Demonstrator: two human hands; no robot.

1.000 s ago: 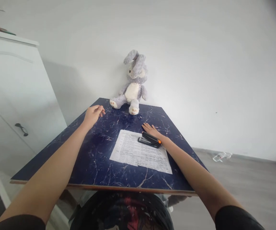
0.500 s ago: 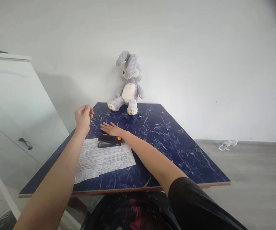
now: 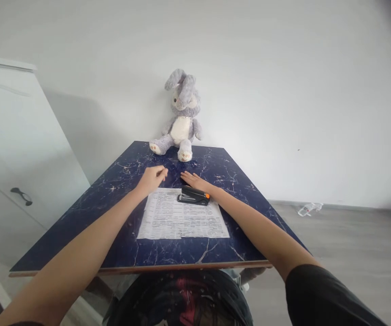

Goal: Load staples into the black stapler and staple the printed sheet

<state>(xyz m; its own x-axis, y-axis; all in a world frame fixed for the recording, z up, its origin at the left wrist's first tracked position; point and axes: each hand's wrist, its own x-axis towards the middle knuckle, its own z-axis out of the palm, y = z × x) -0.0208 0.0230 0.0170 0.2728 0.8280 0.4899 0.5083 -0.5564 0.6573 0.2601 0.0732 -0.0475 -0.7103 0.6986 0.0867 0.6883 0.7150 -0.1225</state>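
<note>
A printed sheet of paper (image 3: 182,222) lies on the dark blue marbled table (image 3: 114,222); its lower edge has a small step, as if more than one sheet is there. On its upper right part rests a black stapler (image 3: 194,196) with an orange piece at its right end. My right hand (image 3: 195,182) lies flat just behind the stapler, fingers stretched out to the left. Near the paper's upper left corner, my left hand (image 3: 152,178) has its fingers curled together, and whatever they may hold is hidden.
A grey plush rabbit (image 3: 182,117) sits at the table's far edge against the wall. To the left stands a white cabinet (image 3: 19,136) with a dark handle. A clear plastic item (image 3: 309,208) lies on the floor at the right.
My left hand has moved right and down, nearer to my right hand. The paper and stapler have shifted right across the table together with my flat right hand.
</note>
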